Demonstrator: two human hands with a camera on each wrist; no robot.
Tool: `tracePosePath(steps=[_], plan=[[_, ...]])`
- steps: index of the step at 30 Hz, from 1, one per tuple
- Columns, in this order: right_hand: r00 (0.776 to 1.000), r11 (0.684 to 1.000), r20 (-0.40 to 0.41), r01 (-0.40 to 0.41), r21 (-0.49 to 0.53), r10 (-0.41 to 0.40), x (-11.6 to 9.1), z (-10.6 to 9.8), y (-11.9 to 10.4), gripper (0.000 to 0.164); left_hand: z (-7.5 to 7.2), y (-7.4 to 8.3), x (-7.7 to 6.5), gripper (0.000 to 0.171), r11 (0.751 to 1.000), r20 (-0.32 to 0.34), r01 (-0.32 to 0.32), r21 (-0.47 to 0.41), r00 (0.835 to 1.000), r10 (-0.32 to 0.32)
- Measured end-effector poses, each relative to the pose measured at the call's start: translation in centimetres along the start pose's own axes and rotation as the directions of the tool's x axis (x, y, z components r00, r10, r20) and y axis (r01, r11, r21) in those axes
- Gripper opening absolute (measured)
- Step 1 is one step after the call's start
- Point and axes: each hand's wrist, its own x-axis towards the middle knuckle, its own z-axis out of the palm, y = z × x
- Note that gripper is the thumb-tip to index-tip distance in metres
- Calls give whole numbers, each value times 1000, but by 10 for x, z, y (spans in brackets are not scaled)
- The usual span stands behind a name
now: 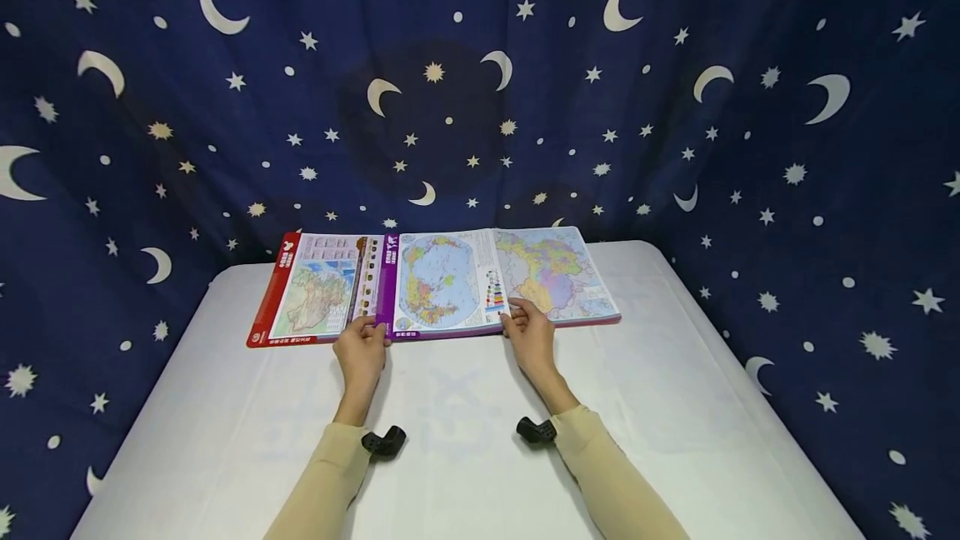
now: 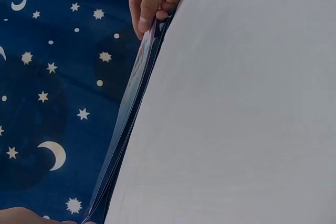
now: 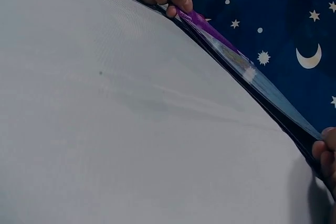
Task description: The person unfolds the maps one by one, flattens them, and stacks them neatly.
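Observation:
A map with a purple border strip (image 1: 387, 273) lies across the middle, with an oval world map printed on it. My left hand (image 1: 362, 355) pinches its near left corner between thumb and fingers. At the near edge, by the crease, my right hand (image 1: 532, 338) pinches the sheet. A red-bordered map (image 1: 318, 298) lies to the left, partly covered by the purple-edged one. Right of the crease is a colourful regional map page (image 1: 558, 269). In the right wrist view the purple strip (image 3: 218, 35) is raised slightly, with a gap under the sheet.
The maps lie at the far edge of a white-covered table (image 1: 465, 457). Behind and at both sides hangs a dark blue curtain (image 1: 450, 148) with moons and stars. A black wrist device (image 1: 384, 442) is on the left sleeve, another (image 1: 536, 430) on the right.

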Motion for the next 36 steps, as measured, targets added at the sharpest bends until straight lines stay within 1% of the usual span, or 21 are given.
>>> tracePosePath(steps=[7,10,14,17,19,22,26,30,33,36], plan=[[1000,1000,-1,12,-20,-12,5,-1,3,32,6,-1,4,14,999,1,39,-4,999,-39],[1000,999,12,9,-36,-9,5,-2,4,32,7,-2,5,13,999,1,40,-6,999,-40],[999,999,34,25,-49,-23,5,-4,5,33,7,-2,6,12,999,1,39,-14,999,-39],[998,999,49,33,-41,-31,6,-5,5,33,7,-2,8,13,1000,1,31,5,1000,-31],[998,999,55,33,-32,-31,6,-5,5,33,6,-2,9,13,999,-2,25,33,1000,-25],[998,999,60,21,-29,-20,6,-4,6,34,5,-3,11,14,998,-6,17,59,1000,-17],[998,1000,58,16,-26,-15,6,-2,8,34,2,-2,12,13,997,-6,14,80,1000,-13],[998,999,51,26,-21,-25,6,-1,6,34,0,0,12,13,994,-7,23,104,1000,-23],[999,999,46,31,-35,-29,4,-2,5,33,0,-1,12,15,993,-7,24,112,1000,-24],[998,999,48,28,-37,-27,4,-2,3,32,1,-1,13,15,991,-17,11,131,1000,-8]])
